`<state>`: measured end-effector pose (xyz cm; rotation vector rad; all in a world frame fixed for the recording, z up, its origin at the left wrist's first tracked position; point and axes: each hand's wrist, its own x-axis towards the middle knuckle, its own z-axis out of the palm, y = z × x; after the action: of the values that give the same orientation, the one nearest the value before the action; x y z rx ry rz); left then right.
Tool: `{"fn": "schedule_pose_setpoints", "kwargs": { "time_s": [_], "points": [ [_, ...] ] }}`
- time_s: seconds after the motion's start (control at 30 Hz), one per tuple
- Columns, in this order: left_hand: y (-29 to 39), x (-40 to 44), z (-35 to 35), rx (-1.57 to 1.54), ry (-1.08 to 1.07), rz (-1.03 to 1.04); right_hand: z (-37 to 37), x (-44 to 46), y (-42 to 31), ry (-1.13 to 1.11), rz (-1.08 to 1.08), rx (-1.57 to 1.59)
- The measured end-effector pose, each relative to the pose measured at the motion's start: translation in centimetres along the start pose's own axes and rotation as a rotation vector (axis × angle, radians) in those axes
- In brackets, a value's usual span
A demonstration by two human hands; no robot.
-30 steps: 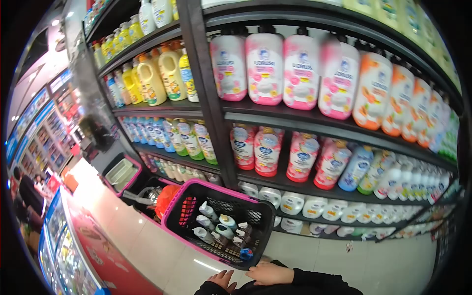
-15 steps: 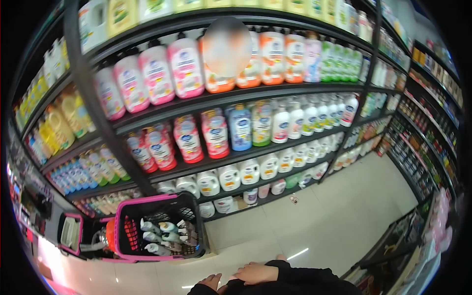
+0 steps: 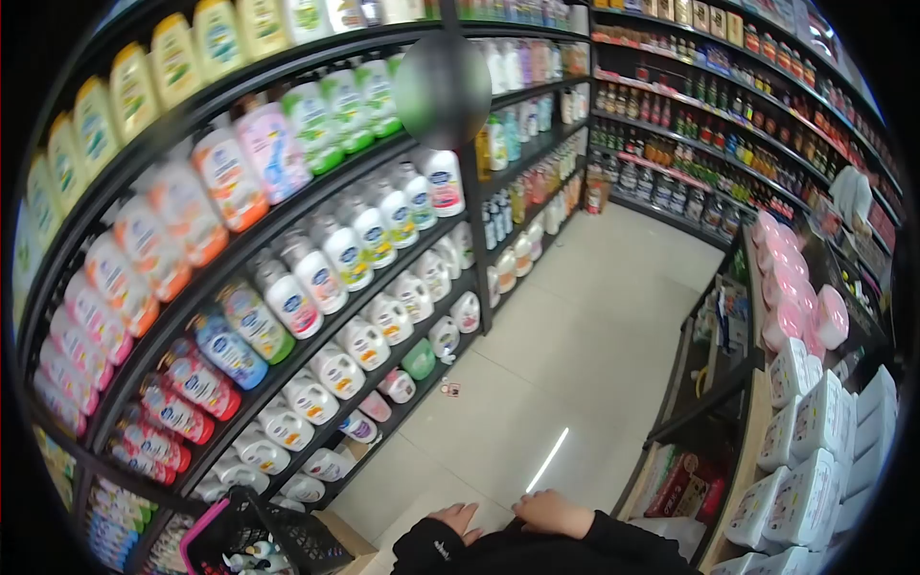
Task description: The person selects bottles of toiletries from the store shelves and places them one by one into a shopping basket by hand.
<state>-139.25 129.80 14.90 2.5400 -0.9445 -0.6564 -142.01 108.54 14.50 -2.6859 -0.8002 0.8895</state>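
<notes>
Low in the view, my left hand [image 3: 457, 518] comes out of a black sleeve with its fingers apart and nothing in it. Just to its right, my right hand [image 3: 549, 513] lies near my body, back up, its fingers curled and partly hidden; what they hold, if anything, cannot be seen. Nearest to my left hand is a cardboard box [image 3: 347, 542], beside a black basket [image 3: 305, 535] with a pink rim that holds several pump bottles [image 3: 257, 559]. Neither hand touches the basket or the bottles.
A long dark shelf unit [image 3: 287, 225] with rows of bottles runs along the left. Further shelves [image 3: 709, 125] stand at the back. To the right, a display holds white packs [image 3: 800, 498] and pink packs [image 3: 791, 278]. Pale floor tiles [image 3: 575, 326] lie between; a small scrap is on them.
The view has swung to the right, so the basket now sits at the lower left edge and the aisle and right-hand display show. Both hands stay low near my body.
</notes>
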Motion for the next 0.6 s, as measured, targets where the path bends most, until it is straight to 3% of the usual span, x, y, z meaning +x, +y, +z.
{"fn": "schedule_pose_setpoints", "kwargs": {
  "time_s": [0.07, 0.23, 0.33, 0.43, 0.6],
  "points": [
    [2.3, 4.4, -1.3, 0.044, -0.111, 0.068, -1.2, -2.8, 3.0, 0.073, 0.135, 0.039],
    [5.6, 12.9, -1.9, 0.093, -0.247, 0.195, -0.4, -6.5, 8.0, 0.224, 0.213, 0.154],
    [6.5, 17.6, -1.9, 0.165, -0.440, 0.263, -0.8, -7.6, 9.9, 0.280, 0.282, 0.270],
    [7.2, 22.1, -2.4, 0.223, -0.458, 0.330, -1.4, -7.8, 12.3, 0.367, 0.298, 0.408],
    [6.0, 30.5, -5.3, 0.182, -0.575, 0.344, -8.5, -7.9, 16.8, 0.566, 0.386, 0.573]
  ]
}}
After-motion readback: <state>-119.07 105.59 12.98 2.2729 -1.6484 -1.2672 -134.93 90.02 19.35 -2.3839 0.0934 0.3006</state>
